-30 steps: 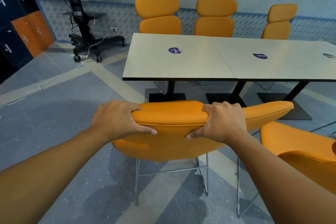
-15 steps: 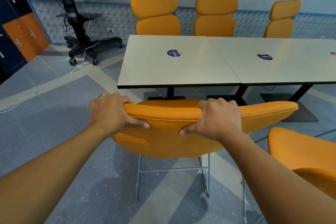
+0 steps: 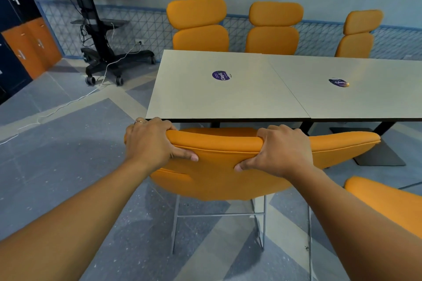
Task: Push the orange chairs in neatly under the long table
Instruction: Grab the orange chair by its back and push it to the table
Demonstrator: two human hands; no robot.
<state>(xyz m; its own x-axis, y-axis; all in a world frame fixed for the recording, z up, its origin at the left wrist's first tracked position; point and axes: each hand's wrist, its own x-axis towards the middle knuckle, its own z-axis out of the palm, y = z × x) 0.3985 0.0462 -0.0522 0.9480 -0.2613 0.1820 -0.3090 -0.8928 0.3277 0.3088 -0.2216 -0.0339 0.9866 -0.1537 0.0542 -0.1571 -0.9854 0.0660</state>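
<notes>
Long pale rectangular worktop spans centre to right. Three orange padded high-back chairs at its far side appear tucked in. Near side: orange upholstered chair on a grey metal frame has its back top just short of the worktop's near edge, seat partly under; judged nearly in. A second orange chair, near right, stands apart and remains to be pushed. Left hand and right hand are clamped, apart, over the chair's back top.

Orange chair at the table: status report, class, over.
Both hands, left and right, grip the chair back. Chair close behind the long table edge. Path clear; second chair alongside, right.
</notes>
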